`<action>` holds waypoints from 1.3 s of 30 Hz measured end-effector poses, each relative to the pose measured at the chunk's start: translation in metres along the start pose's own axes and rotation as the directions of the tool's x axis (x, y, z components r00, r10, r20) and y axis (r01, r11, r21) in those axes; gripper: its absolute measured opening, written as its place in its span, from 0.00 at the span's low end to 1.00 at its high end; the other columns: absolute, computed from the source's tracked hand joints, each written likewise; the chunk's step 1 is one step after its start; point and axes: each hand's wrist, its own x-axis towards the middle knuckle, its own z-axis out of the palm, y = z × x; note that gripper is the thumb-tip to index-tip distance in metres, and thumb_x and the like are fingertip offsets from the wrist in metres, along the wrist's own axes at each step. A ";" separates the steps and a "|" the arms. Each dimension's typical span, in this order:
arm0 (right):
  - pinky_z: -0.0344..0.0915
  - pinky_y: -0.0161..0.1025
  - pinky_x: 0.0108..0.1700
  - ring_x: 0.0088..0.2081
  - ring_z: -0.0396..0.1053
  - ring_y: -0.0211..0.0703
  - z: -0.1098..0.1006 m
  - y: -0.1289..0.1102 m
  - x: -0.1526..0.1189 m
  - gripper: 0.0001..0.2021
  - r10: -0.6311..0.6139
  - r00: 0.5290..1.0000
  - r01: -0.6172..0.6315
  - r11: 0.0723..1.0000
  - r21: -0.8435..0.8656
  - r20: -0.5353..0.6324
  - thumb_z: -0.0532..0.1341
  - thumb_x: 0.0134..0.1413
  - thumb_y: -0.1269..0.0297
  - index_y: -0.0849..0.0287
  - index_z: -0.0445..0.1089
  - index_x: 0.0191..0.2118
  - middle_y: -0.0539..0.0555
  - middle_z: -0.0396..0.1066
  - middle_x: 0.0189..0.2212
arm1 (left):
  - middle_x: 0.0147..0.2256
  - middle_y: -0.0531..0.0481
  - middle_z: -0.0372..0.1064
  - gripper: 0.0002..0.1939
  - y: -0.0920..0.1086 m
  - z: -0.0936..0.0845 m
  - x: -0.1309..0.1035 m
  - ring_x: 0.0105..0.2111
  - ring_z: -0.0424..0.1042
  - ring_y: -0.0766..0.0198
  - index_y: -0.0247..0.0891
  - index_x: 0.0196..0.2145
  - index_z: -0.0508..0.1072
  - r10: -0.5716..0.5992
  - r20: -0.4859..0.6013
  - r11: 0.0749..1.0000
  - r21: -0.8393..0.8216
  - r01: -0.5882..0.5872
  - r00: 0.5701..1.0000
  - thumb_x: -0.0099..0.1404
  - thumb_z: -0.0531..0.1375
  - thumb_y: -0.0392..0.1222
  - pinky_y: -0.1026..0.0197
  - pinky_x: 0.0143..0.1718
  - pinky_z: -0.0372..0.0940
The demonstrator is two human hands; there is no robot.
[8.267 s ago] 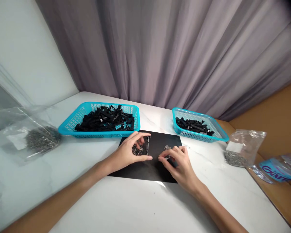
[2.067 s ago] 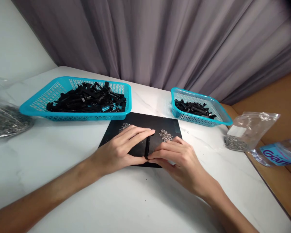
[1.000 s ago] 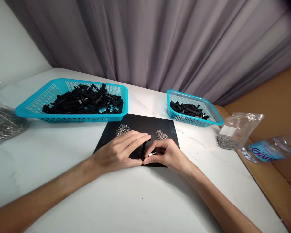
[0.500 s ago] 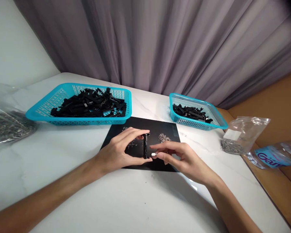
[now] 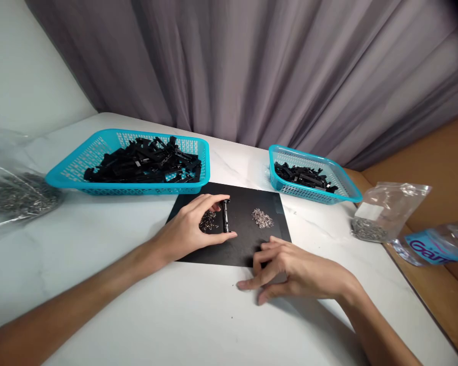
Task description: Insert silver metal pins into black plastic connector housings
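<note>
Nearest me: right hand (image 5: 282,269) over the white tabletop (image 5: 148,310) at the near edge of the black mat (image 5: 240,254), fingers loosely parted, index pointing toward a dark speck; underside hidden, can't tell if anything's tucked in there. Left hand (image 5: 191,223), over the mat, has the slim black plastic bracket (image 5: 226,217) end to end, thumb on the near end, fingertips on the far one. Can't tell if it touches the mat. Reads as light, stiff moulded plastic, probably slick along the flat sides; end lugs look thin, so I'd go easy on squeeze. Pinching both ends seems the right hold, leaves the long side accessible. Small metal pins sit in two piles, one (image 5: 207,222) behind the left fingers, one (image 5: 262,218) right of the bracket. Farther back: two turquoise baskets (image 5: 137,190) (image 5: 316,194) of similar black parts, then the grey curtain (image 5: 232,76).
</note>
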 end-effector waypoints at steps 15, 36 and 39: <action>0.58 0.48 0.57 0.41 0.71 0.45 0.016 0.008 0.018 0.16 0.221 0.948 -0.145 0.940 0.309 -0.227 0.70 0.56 0.47 0.51 0.77 0.42 0.48 0.74 0.33 | 0.50 0.44 0.72 0.33 0.000 -0.003 0.000 0.46 0.75 0.55 0.39 0.60 0.67 0.047 0.049 0.998 0.027 -0.048 0.998 0.61 0.71 0.49 0.50 0.53 0.73; 0.56 0.47 0.53 0.42 0.68 0.44 0.007 0.012 0.009 0.16 0.095 0.969 -0.106 0.994 -0.033 -0.229 0.62 0.66 0.49 0.45 0.76 0.55 0.50 0.73 0.37 | 0.51 0.44 0.73 0.33 0.001 -0.005 0.003 0.48 0.76 0.53 0.39 0.59 0.69 0.035 0.039 0.998 0.060 -0.037 0.999 0.60 0.72 0.49 0.50 0.55 0.73; 0.57 0.47 0.54 0.44 0.71 0.44 0.015 0.017 0.016 0.10 0.104 0.918 -0.103 0.994 0.025 -0.384 0.59 0.71 0.57 0.51 0.77 0.46 0.52 0.76 0.41 | 0.50 0.45 0.74 0.33 -0.001 -0.004 0.002 0.47 0.77 0.53 0.40 0.59 0.69 0.045 0.036 0.998 0.049 -0.047 0.998 0.60 0.72 0.49 0.49 0.54 0.74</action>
